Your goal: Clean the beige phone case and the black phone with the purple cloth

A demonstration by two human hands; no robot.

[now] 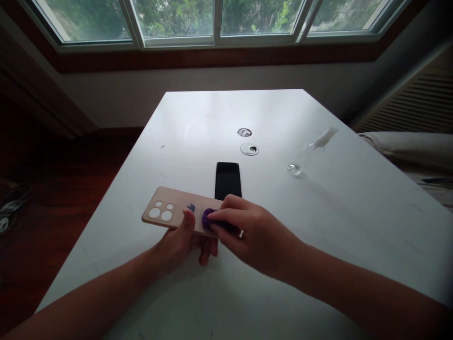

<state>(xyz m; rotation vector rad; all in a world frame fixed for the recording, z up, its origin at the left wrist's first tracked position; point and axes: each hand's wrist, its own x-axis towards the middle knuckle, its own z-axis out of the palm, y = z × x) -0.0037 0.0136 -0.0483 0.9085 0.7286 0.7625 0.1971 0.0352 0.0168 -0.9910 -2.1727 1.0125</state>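
Phone case (180, 202), beige: above the white table (184, 137), clasped in the left hand (180, 241), thumb on its back. Purple piece (208, 219): against the case, pinched in the right hand (253, 229). Apparent step: pressing or rubbing piece on case. Next move calls for: steady left support, even right pressure. Phone (227, 180), black: on table, just beyond.

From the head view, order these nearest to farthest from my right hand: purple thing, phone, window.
1. Purple thing: in your right hand's grip, against the case.
2. Phone: on the table, just beyond that hand.
3. Window: past the table's far edge.
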